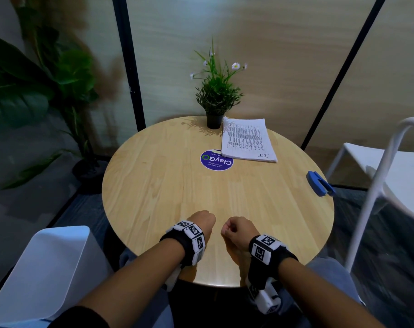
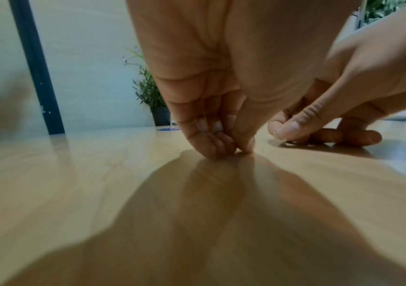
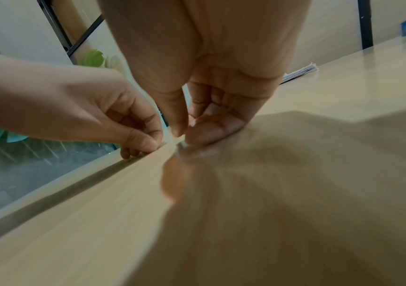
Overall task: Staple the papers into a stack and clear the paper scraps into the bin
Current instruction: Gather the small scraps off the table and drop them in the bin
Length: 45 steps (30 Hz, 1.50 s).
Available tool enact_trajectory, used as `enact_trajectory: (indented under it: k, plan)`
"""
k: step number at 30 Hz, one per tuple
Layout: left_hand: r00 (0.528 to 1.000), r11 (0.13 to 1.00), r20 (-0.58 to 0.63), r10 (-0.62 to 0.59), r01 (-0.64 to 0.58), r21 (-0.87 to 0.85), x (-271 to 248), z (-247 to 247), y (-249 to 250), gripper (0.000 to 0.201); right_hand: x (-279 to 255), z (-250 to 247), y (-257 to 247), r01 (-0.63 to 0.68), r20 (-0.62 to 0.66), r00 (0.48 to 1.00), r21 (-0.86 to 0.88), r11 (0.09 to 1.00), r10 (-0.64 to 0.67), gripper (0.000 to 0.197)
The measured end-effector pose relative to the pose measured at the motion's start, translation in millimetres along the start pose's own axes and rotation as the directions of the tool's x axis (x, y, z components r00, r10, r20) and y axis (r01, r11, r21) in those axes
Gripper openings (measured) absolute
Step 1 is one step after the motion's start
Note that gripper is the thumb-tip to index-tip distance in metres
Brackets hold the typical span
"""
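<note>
A stack of printed papers (image 1: 246, 140) lies flat at the back right of the round wooden table (image 1: 165, 197); its edge also shows in the right wrist view (image 3: 302, 70). A blue stapler (image 1: 319, 183) sits at the table's right edge. Both hands rest side by side near the front edge. My left hand (image 1: 202, 221) is curled, its fingertips (image 2: 221, 151) pressed together against the tabletop. My right hand (image 1: 234, 229) is curled too, thumb against fingertips (image 3: 197, 135) on the wood. Neither wrist view plainly shows anything held. No loose scraps show on the table.
A white bin (image 1: 47, 268) stands on the floor at the front left. A small potted plant (image 1: 214, 120) sits at the table's back, with a round purple sticker (image 1: 216, 160) in front of it. A white chair (image 1: 390, 174) stands right and a large leafy plant (image 1: 35, 91) left.
</note>
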State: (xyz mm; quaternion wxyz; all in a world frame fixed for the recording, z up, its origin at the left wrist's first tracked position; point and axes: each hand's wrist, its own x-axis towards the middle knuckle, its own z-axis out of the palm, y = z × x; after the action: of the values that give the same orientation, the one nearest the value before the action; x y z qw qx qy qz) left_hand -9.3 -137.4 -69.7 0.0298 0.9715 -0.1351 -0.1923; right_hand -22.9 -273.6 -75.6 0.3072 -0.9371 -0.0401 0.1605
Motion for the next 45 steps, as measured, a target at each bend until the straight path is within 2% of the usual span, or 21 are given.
enact_trajectory:
  k: [4, 9, 16, 22, 25, 27, 30, 33, 38, 43, 45]
  plan:
    - [1.0, 0.996, 0.016, -0.017, 0.018, -0.09, 1, 0, -5, 0.021, 0, 0, 0, -0.007, -0.002, 1.0, 0.0, 1.0, 0.007, 0.021]
    - [0.997, 0.976, 0.039, -0.069, 0.075, -0.206, -1, -4, -14, 0.025, 0, 0, 0, -0.002, 0.01, 1.0, -0.01, 1.0, 0.002, 0.009]
    - [0.989, 0.943, -0.086, -0.12, 0.087, -0.321, -12, -19, -32, 0.021, -1, 0, -1, -0.015, 0.007, 1.0, 0.006, 1.0, 0.015, 0.01]
    - [0.971, 0.919, -0.183, -0.154, 0.073, -0.387, -32, -34, -67, 0.015, 1, 1, -14, -0.022, 0.008, 1.0, -0.003, 1.0, 0.022, 0.012]
    - [0.962, 0.911, -0.201, -0.185, 0.091, -0.402, -44, -36, -89, 0.013, 3, 5, -30, 0.006, 0.026, 1.0, 0.007, 1.0, -0.006, 0.021]
    - [0.949, 0.896, -0.228, -0.219, 0.103, -0.432, -53, -33, -106, 0.015, 6, 12, -46, 0.037, 0.057, 0.998, 0.013, 0.999, -0.037, 0.025]
    - [0.929, 0.858, -0.239, -0.282, 0.132, -0.496, -68, -24, -137, 0.028, 14, 27, -79, 0.111, 0.108, 0.988, -0.006, 0.994, -0.11, 0.015]
    - [0.911, 0.824, -0.227, -0.344, 0.177, -0.538, -86, -13, -171, 0.034, 23, 50, -119, 0.192, 0.15, 0.97, -0.009, 0.981, -0.189, 0.013]
    - [0.856, 0.747, -0.208, -0.473, 0.264, -0.61, -129, 5, -229, 0.018, 37, 105, -197, 0.33, 0.244, 0.915, -0.001, 0.944, -0.32, 0.018]
    - [0.765, 0.626, -0.158, -0.624, 0.37, -0.686, -170, 39, -288, 0.032, 41, 159, -274, 0.433, 0.365, 0.839, -0.003, 0.901, -0.403, 0.021]
    - [0.733, 0.574, -0.122, -0.669, 0.406, -0.711, -182, 50, -304, 0.031, 41, 180, -298, 0.442, 0.411, 0.82, -0.015, 0.897, -0.398, 0.027]
